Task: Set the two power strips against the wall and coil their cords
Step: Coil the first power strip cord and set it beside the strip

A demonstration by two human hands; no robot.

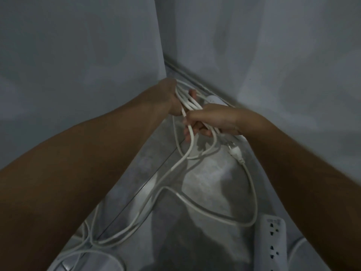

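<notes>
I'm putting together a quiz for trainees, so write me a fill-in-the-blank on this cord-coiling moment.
1. The left hand and the right hand both grip loops of white ____.
2. The power strip at lower right lies sockets-up on the ____.
3. The plug sits nearer the ____ hand.
Missing words: cord; floor; right.

I am gripping a white cord [192, 140], its plug [235, 152] showing white too. A white power strip [274, 235] is showing rows of dark socket slots. Pale blue-grey walls [78, 55] are meeting a mottled grey floor [205, 182] carrying one dark line.
</notes>
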